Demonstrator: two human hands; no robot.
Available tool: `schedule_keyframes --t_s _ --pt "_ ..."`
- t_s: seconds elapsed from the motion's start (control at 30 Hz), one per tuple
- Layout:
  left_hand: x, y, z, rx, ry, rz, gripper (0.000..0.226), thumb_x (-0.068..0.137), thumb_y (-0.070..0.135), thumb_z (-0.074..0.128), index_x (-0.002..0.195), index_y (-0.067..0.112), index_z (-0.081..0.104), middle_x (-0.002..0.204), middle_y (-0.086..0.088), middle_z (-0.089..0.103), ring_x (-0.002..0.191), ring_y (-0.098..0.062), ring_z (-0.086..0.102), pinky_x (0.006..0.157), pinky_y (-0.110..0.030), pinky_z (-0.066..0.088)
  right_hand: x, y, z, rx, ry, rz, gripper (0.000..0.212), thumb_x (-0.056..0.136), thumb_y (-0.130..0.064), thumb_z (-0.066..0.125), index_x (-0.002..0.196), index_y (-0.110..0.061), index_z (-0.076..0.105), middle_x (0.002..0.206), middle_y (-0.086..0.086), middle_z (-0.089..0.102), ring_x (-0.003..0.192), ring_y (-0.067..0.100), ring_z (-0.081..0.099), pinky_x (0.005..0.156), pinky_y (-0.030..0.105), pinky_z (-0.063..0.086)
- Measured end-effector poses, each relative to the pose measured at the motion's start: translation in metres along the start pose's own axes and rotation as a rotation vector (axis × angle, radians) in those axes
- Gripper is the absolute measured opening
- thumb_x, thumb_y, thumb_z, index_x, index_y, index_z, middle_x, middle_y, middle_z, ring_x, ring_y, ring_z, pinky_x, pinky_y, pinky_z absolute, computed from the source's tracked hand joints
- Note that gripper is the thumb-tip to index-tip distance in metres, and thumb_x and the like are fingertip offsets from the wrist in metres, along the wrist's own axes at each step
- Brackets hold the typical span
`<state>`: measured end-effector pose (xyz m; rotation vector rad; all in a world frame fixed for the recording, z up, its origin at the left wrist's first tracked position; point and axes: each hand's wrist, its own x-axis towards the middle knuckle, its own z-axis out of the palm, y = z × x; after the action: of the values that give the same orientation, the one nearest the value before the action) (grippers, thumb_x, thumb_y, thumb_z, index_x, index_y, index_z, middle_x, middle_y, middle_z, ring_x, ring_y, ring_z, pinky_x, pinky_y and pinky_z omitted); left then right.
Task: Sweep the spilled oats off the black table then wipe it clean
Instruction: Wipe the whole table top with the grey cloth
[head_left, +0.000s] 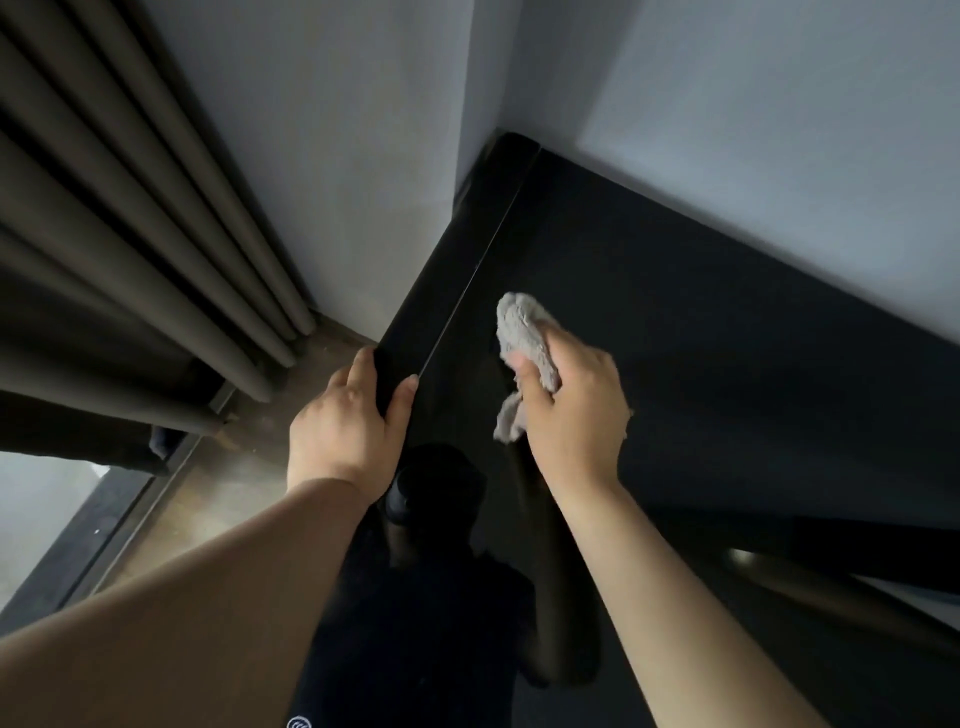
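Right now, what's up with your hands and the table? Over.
Left hand grips table edge. Right hand holds cloth over the top. Nothing in the way.

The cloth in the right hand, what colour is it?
The cloth is plain light grey-beige, without pattern; the head view shows it.

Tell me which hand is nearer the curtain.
Left. The left hand grips the edge of the table toward the curtain; the right hand holds the cloth farther right on it.
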<state>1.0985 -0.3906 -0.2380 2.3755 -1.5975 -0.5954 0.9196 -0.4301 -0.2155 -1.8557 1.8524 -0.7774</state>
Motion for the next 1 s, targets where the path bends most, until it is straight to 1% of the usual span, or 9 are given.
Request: schedule_keyframes --t_s 0.1,0.2,0.3,0.53,0.63,0.73,0.8,0.9,1.0 --pt "0.001 -0.003 0.002 -0.009 0.010 0.018 0.057 0.094 0.060 0.031 0.135 0.021 0.040 0.120 -0.007 0.059 0.100 -0.032 0.059 0.075 -0.037 0.043 -0.022 -0.002 -0.025 0.231 -0.067 0.124 0.019 0.089 -0.032 0.064 0.105 -0.025 0.069 0.091 -0.014 0.070 0.087 0.000 0.064 0.074 0.019 0.049" --pt "0.003 -0.007 0.005 0.011 0.006 0.029 0.059 0.094 0.062 0.029 0.133 0.021 0.041 0.118 -0.006 0.060 0.098 -0.030 0.060 0.076 -0.037 0.045 -0.002 0.017 -0.039 0.020 0.183 0.162 0.016 0.088 -0.028 0.063 0.101 -0.020 0.068 0.094 -0.005 0.069 0.092 0.015 0.063 0.074 0.028 0.046" --pt "0.004 -0.008 0.007 0.036 0.027 0.042 0.058 0.095 0.061 0.029 0.129 0.017 0.044 0.114 -0.007 0.060 0.096 -0.030 0.060 0.070 -0.034 0.039 0.020 0.023 -0.024 -0.191 0.210 0.229 0.016 0.090 -0.027 0.059 0.104 -0.020 0.066 0.111 -0.003 0.066 0.107 0.024 0.057 0.081 0.041 0.049" --pt "0.001 -0.006 0.002 -0.043 0.022 0.061 0.047 0.095 0.059 0.034 0.111 0.016 0.048 0.104 -0.009 0.062 0.091 -0.030 0.060 0.067 -0.034 0.038 -0.062 -0.023 0.012 -0.168 0.105 0.024 0.025 0.088 -0.022 0.065 0.112 -0.020 0.065 0.116 -0.004 0.066 0.103 0.017 0.059 0.081 0.029 0.046" --pt "-0.013 -0.017 -0.005 -0.130 -0.056 0.056 0.045 0.096 0.055 0.035 0.113 0.016 0.049 0.104 -0.008 0.061 0.097 -0.031 0.059 0.069 -0.033 0.036 -0.091 -0.027 -0.009 0.075 -0.103 0.082 0.019 0.091 -0.033 0.059 0.107 -0.025 0.067 0.097 -0.008 0.071 0.091 0.010 0.064 0.078 0.031 0.052" --pt "-0.052 -0.049 -0.013 -0.185 -0.108 -0.050 0.042 0.097 0.053 0.035 0.100 0.015 0.051 0.086 0.000 0.053 0.092 -0.029 0.058 0.068 -0.032 0.034 -0.079 -0.008 -0.031 0.039 -0.018 0.138 0.018 0.090 -0.037 0.056 0.088 -0.021 0.063 0.081 -0.004 0.067 0.080 0.018 0.064 0.068 0.037 0.051" --pt "-0.082 -0.071 -0.016 -0.195 -0.114 -0.072 0.044 0.097 0.054 0.034 0.091 0.013 0.049 0.078 0.002 0.053 0.082 -0.028 0.055 0.065 -0.033 0.034 -0.063 0.004 -0.039 -0.063 0.108 0.189 0.017 0.091 -0.036 0.053 0.086 -0.021 0.059 0.088 -0.002 0.065 0.089 0.023 0.061 0.067 0.037 0.049" --pt "-0.101 -0.083 -0.015 -0.166 -0.108 -0.118 0.049 0.095 0.060 0.031 0.079 0.015 0.044 0.068 0.001 0.053 0.067 -0.022 0.048 0.060 -0.034 0.032 -0.065 -0.003 -0.022 -0.160 0.170 0.270 0.015 0.093 -0.031 0.053 0.101 -0.022 0.062 0.108 -0.006 0.065 0.094 0.018 0.058 0.071 0.032 0.040" --pt "-0.099 -0.084 -0.012 -0.138 -0.062 -0.113 0.050 0.095 0.061 0.030 0.072 0.018 0.041 0.064 0.002 0.051 0.062 -0.021 0.046 0.060 -0.034 0.032 -0.102 -0.026 0.005 -0.250 0.180 0.146 0.021 0.090 -0.025 0.060 0.111 -0.022 0.062 0.120 -0.009 0.063 0.102 0.019 0.057 0.072 0.030 0.036"
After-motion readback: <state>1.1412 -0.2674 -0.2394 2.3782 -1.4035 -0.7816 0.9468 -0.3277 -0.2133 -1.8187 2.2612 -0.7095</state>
